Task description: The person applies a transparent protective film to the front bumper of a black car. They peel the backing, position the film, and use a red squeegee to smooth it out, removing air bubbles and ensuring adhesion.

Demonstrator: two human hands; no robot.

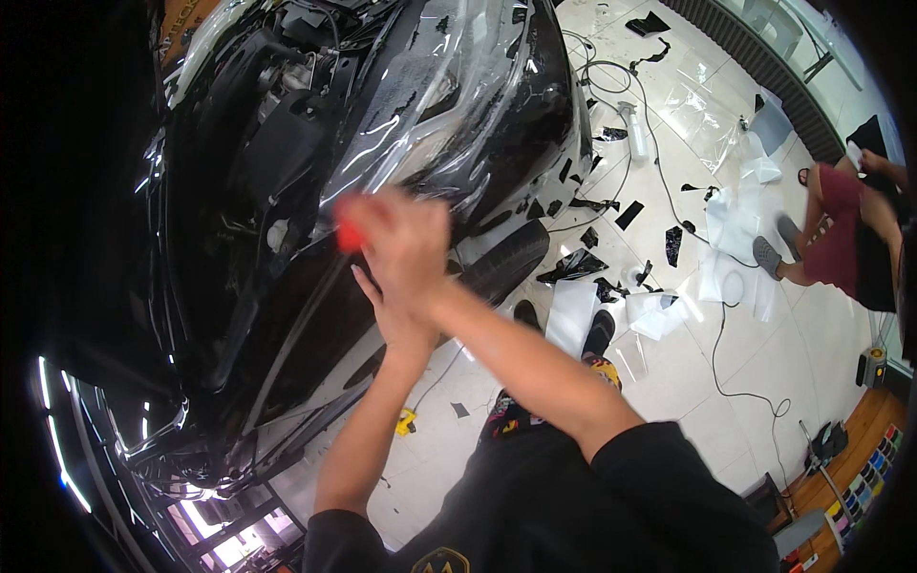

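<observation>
Gripping red tool [350, 227] (gold shirt emblem [441, 562])

Flr [764, 334]: pale glossy tiles, thin grout lines, glare spots; runs ctr to rt of frame. Blk scraps [673, 246] strewn rt of ctr, w/ crumpled white sheets [740, 224] nearer rt edge. Dk cable [721, 382] looping toward lwr rt; pale spray btl [636, 143] upper rt of ctr. Dk ribbed strip [761, 72] curves along flr edge, upper rt; pale glassy panel [855, 81] beyond. Lwr rt: wood-brown strip [864, 439], row of multicol. items [867, 477], too sm. to ID. Lwr left: bright window-like opening [234, 546], dk bars, pinkish-white glare. White strip lights [55, 435] far left, direct or reflected, can't tell. Brown panel [181, 29], upper left.
</observation>
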